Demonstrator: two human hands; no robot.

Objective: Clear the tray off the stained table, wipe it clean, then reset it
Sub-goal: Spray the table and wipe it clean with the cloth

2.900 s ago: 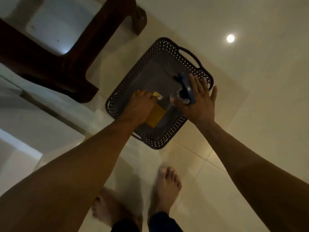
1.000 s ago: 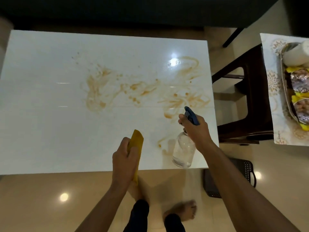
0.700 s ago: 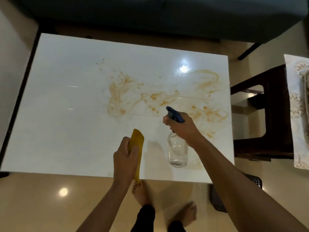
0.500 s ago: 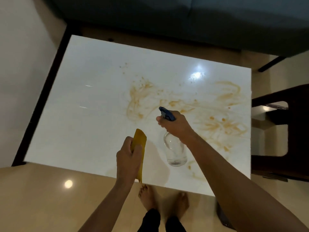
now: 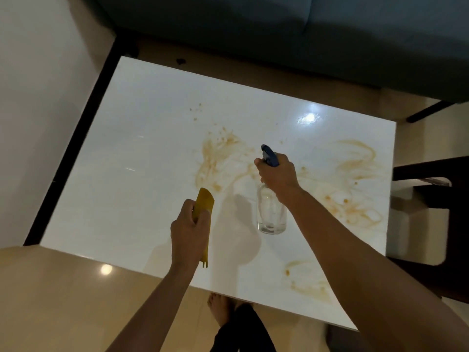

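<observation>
A glossy white table point(image 5: 121, 174) fills the view, smeared with brown stains point(image 5: 220, 158) across its middle and right side. My right hand point(image 5: 278, 174) grips the blue trigger head of a clear spray bottle point(image 5: 271, 214), held upright over the table's middle with the nozzle aimed at the stains. My left hand point(image 5: 189, 232) holds a folded yellow cloth point(image 5: 204, 203) upright above the near part of the table. The tray is out of view.
A dark sofa point(image 5: 279, 34) runs along the table's far side. A dark wooden stool point(image 5: 436, 224) stands close to the right edge. A white wall point(image 5: 33, 97) is on the left. My bare foot point(image 5: 219, 311) stands on beige tiles at the near edge.
I came up from the floor basket with cloth and bottle. Over the last second the view shifted left along the table; the bottle moved from its right edge toward the middle stains.
</observation>
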